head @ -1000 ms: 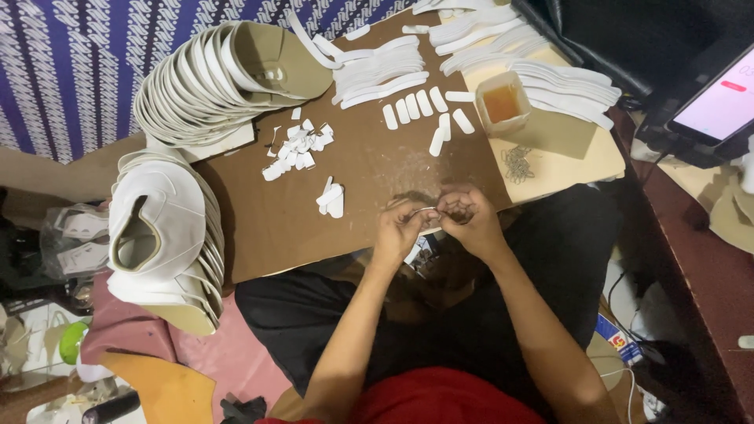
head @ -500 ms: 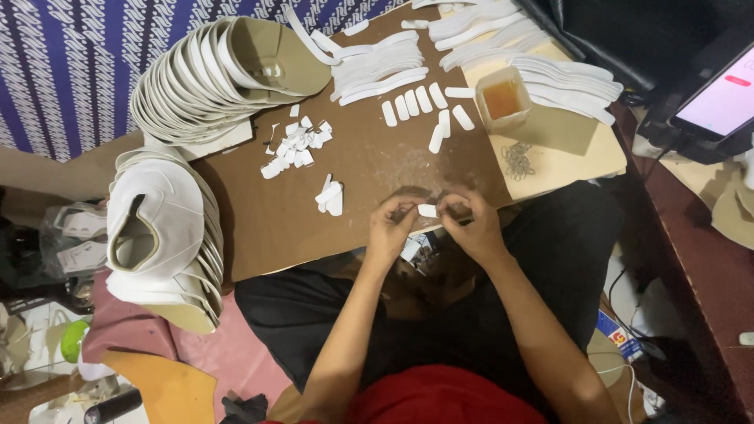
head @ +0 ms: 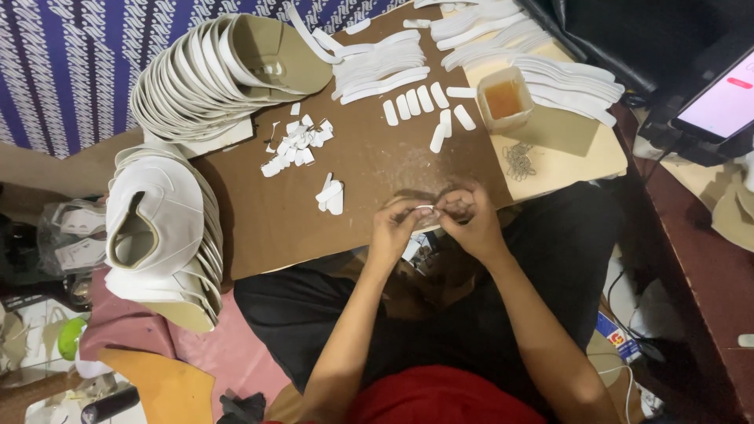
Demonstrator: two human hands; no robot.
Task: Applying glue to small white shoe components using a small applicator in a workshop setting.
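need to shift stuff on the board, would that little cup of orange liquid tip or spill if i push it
Probably yes. The cup looks small, thin-walled and open-topped, so likely light and easy to slide or tip. The orange liquid appears to sit fairly high, so a shove could slop it over. It stands beside white strips, which a spill would likely reach. Lifting it upright seems safer.

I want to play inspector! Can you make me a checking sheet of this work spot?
Surface: brown board, dusty white near the hands.
Job's things: small white strip pinched between left hand and right hand; row of white strips; pile of white scraps.
Clutter: cup of amber liquid; wire rings; fanned stacks of white shaped pieces.
Fingers: both hands closed on the strip.
Cables: thin wires on the floor.
Surroundings: blue patterned cloth; lit screen.
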